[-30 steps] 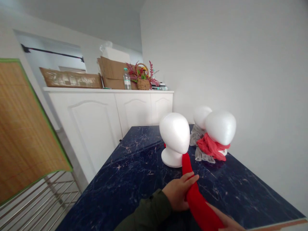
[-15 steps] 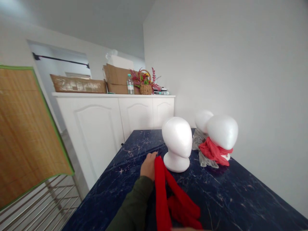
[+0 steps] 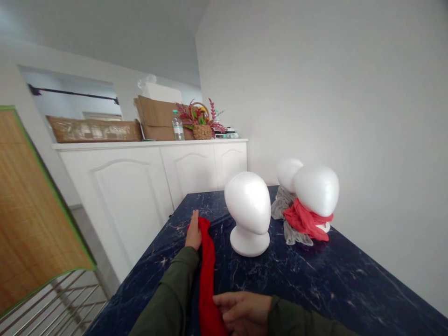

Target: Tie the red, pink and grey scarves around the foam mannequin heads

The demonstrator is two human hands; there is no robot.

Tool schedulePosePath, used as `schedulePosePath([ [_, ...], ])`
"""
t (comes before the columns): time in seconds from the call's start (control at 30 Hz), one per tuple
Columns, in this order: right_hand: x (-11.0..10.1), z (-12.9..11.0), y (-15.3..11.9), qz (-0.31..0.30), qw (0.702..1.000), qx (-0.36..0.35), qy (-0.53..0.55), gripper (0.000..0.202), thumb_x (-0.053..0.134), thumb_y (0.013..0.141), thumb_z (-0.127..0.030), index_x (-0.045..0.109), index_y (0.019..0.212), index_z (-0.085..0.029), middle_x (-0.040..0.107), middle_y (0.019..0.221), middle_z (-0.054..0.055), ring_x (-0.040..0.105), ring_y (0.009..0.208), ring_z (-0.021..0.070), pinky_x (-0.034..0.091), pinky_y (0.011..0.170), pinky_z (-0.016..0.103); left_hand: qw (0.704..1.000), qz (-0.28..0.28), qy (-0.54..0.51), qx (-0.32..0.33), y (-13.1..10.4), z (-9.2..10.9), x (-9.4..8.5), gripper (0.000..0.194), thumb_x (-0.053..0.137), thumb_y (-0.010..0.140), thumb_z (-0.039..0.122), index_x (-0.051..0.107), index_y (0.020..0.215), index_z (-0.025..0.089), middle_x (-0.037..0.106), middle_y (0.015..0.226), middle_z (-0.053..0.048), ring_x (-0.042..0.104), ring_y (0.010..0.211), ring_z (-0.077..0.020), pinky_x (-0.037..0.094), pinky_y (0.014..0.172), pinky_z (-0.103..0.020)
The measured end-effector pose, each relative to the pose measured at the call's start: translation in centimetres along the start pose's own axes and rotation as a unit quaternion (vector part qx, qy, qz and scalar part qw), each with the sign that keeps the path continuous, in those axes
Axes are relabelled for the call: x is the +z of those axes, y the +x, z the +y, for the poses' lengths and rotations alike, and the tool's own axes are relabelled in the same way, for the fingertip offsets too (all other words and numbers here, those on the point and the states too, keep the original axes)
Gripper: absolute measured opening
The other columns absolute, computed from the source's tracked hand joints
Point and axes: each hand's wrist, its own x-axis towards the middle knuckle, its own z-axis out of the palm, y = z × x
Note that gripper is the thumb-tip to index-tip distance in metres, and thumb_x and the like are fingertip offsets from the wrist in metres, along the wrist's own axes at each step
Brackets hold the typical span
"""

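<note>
A long red cloth (image 3: 207, 270) runs from the near edge up the dark blue marbled table. At its far end is my left hand (image 3: 193, 232), closed on the cloth, which shows on both sides of the fingers. My right hand (image 3: 243, 310) touches the cloth's near part from the right, fingers bent; whether it grips the cloth is not clear. Right of the cloth a bare white foam head (image 3: 248, 210) stands upright. Farther right, a second foam head (image 3: 317, 189) has a coral-red scarf (image 3: 306, 219) round its neck. Behind it a third head (image 3: 288, 173) has a grey scarf (image 3: 280, 201).
The table (image 3: 147, 270) meets a white cabinet (image 3: 129, 186) at its far left. On the cabinet are cardboard boxes, a bottle (image 3: 178, 127) and a flower basket (image 3: 202, 131). A metal rack with a bamboo mat (image 3: 35, 210) stands at the left; a wall rises on the right.
My left hand has moved left with the cloth's far end. The cloth now lies in one long strip instead of a looped heap. My right hand has come fully into view. The view has shifted slightly.
</note>
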Motion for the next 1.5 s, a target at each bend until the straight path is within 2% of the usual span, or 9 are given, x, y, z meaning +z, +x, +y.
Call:
schedulePosePath([
  [0.23,0.3,-1.0,0.4,0.057,0.99,-0.124,-0.025,0.042,0.05,0.061,-0.013,0.058,0.102,-0.016,0.059,0.102,0.006,0.051,0.1,0.0181,0.029,0.092,0.034,0.968,0.036,0.245,0.047,0.0,0.3,0.4,0.033,0.045,0.07,0.028,0.056,0.098,0.014,0.047,0.12,-0.015,0.031,0.12,-0.0319,0.015,0.101,-0.048],
  [0.4,-0.7,-0.3,0.7,0.223,0.942,-0.189,-0.165,0.05,0.055,0.056,-0.013,0.054,0.106,-0.019,0.057,0.105,0.005,0.046,0.106,0.0195,0.031,0.09,0.034,0.819,-0.059,0.569,0.04,-1.2,-0.7,1.2,0.049,0.043,0.071,0.047,0.056,0.098,0.008,0.056,0.101,-0.021,0.05,0.098,-0.0363,0.036,0.082,-0.05],
  [0.47,-1.8,-0.6,0.5,0.378,0.861,-0.245,-0.235,0.046,0.053,0.059,-0.015,0.053,0.106,-0.019,0.055,0.104,0.006,0.048,0.102,0.0195,0.036,0.086,0.033,0.806,-0.105,0.577,0.078,-1.0,-1.2,1.1,0.041,0.044,0.073,0.034,0.054,0.104,0.01,0.057,0.106,-0.016,0.05,0.102,-0.028,0.036,0.088,-0.039],
  [0.6,-5.0,-3.1,-0.9,0.676,0.611,-0.299,-0.283,0.045,0.042,0.069,-0.024,0.044,0.113,-0.015,0.049,0.109,0.011,0.046,0.1,0.0209,0.035,0.088,0.033,0.804,-0.102,0.568,0.143,-0.6,-0.6,0.8,0.049,0.041,0.077,0.029,0.039,0.122,0.01,0.044,0.126,-0.013,0.039,0.116,-0.0218,0.027,0.098,-0.033],
  [0.7,-7.4,-5.1,-1.8,0.752,0.529,-0.264,-0.291,0.055,0.038,0.071,-0.025,0.034,0.123,-0.007,0.04,0.124,0.016,0.034,0.117,0.0231,0.027,0.097,0.034,0.804,-0.054,0.545,0.231,-1.8,0.8,2.0,0.058,0.042,0.076,0.04,0.035,0.125,0.01,0.037,0.13,-0.016,0.034,0.12,-0.0272,0.021,0.1,-0.041],
  [0.93,-8.8,-5.2,-1.3,0.678,0.594,-0.193,-0.389,0.061,0.04,0.068,-0.022,0.033,0.127,-0.009,0.037,0.13,0.013,0.026,0.123,0.0258,0.008,0.102,0.048,0.865,-0.231,0.391,0.215,-6.8,1.4,7.7,0.076,0.053,0.068,0.05,0.029,0.127,0.009,0.043,0.125,-0.019,0.042,0.114,-0.0291,0.029,0.096,-0.043],
  [1.17,-9.2,-4.3,-0.4,0.582,0.681,-0.281,-0.345,0.059,0.043,0.065,-0.02,0.04,0.123,-0.011,0.044,0.125,0.01,0.038,0.117,0.0196,0.026,0.099,0.033,0.968,-0.095,0.217,0.087,-5.1,1.3,7.3,0.066,0.061,0.062,0.045,0.041,0.114,0.009,0.051,0.113,-0.016,0.05,0.104,-0.0259,0.037,0.09,-0.039],
  [1.37,-7.7,-3.8,-0.2,0.459,0.766,-0.284,-0.35,0.061,0.045,0.064,-0.016,0.039,0.125,-0.018,0.034,0.133,0.006,0.031,0.121,0.0162,0.03,0.097,0.032,0.983,-0.019,0.178,0.038,-4.1,1.3,6.0,0.061,0.066,0.055,0.047,0.049,0.101,0.01,0.056,0.108,-0.016,0.054,0.096,-0.0254,0.041,0.085,-0.037],
  [1.5,-6.9,-4.0,-0.6,0.445,0.772,-0.274,-0.361,0.064,0.046,0.064,-0.016,0.035,0.127,-0.019,0.031,0.134,0.006,0.029,0.122,0.0164,0.031,0.096,0.033,0.983,-0.016,0.178,0.045,-3.4,1.8,5.1,0.054,0.062,0.06,0.05,0.052,0.097,0.011,0.059,0.102,-0.014,0.057,0.091,-0.0241,0.043,0.082,-0.035],
])
